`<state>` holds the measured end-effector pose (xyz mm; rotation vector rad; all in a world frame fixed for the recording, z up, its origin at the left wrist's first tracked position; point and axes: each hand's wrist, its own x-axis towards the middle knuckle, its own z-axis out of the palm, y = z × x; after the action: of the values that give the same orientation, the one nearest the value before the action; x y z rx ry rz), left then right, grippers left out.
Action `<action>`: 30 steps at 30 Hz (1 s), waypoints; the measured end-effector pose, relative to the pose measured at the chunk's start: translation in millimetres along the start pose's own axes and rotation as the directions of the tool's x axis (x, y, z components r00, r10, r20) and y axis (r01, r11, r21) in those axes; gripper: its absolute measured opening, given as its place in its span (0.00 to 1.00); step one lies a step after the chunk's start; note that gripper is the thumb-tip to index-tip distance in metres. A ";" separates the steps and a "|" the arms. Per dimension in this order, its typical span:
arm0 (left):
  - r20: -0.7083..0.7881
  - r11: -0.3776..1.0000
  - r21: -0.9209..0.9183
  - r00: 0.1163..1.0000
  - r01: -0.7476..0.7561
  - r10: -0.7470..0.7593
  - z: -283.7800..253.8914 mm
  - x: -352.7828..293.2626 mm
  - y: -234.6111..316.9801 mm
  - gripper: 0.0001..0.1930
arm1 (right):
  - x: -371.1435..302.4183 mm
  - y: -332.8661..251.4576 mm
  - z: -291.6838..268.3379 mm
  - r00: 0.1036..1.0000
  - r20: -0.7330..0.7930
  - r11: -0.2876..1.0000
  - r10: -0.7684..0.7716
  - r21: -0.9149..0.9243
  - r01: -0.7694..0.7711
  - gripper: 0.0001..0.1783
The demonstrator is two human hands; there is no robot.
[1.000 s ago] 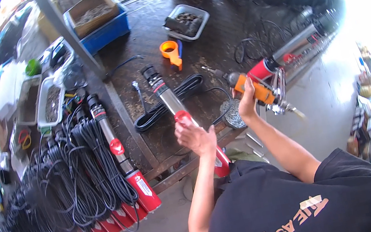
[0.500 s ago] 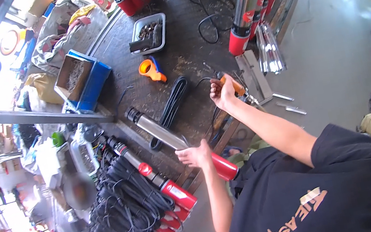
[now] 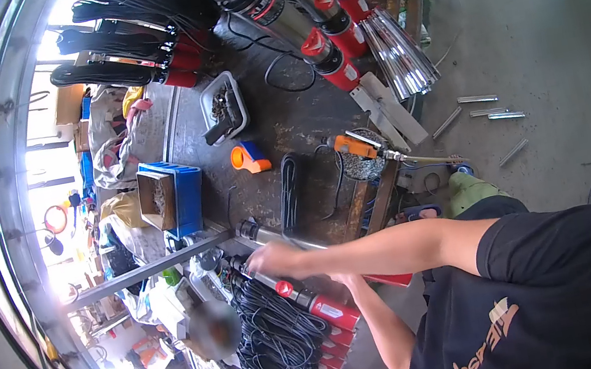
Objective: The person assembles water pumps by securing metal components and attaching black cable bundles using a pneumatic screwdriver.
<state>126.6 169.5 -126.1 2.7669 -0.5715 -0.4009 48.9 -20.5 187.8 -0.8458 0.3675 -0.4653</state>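
A long submersible pump (image 3: pixel 270 235), silver with a red end, lies tilted across the near edge of the bench. My right hand (image 3: pixel 277 260) is over the pump's silver part, its fingers smeared by motion. Behind my right forearm, my left hand (image 3: pixel 344 278) is mostly hidden at the pump's middle; its fingers do not show. A coil of black cable (image 3: pixel 289 195) rests just beyond the pump. The orange power tool (image 3: pixel 354 146), with a hose at its rear, lies near a round container of small metal bits (image 3: pixel 363 165), apart from both hands.
An orange and blue tape dispenser (image 3: pixel 250 158), a blue bin (image 3: pixel 187 196) and a clear tub of small parts (image 3: pixel 243 122) stand on the bench. Several pumps line its far side. Below left hang bundles of black cable (image 3: pixel 278 330). Metal strips (image 3: pixel 508 114) lie on the floor.
My right hand has let go of the orange power tool and moved left over the pump. The tool now lies at the bench's right edge. The whole view has shifted.
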 end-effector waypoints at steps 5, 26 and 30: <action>0.129 0.981 -0.071 0.977 0.180 -0.169 -40.1 -94.0 278.0 0.47 | -44.5 -54.0 -66.1 0.781 0.436 0.638 -0.447 -0.457 0.620 0.08; 0.521 0.739 -0.423 0.808 0.525 -0.276 103.2 -158.9 381.1 0.23 | -440.4 272.8 -792.9 -0.156 -0.968 0.488 0.197 0.235 -0.840 0.18; 0.519 0.850 -0.294 0.820 0.436 -0.241 182.9 -147.1 393.7 0.22 | -419.4 364.2 -816.3 -0.267 -0.899 0.440 0.347 0.407 -0.800 0.20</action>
<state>-196.5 -155.5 -133.5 2.3537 -0.0435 -1.1530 -610.3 -99.8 -543.0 -0.4150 2.2047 0.2106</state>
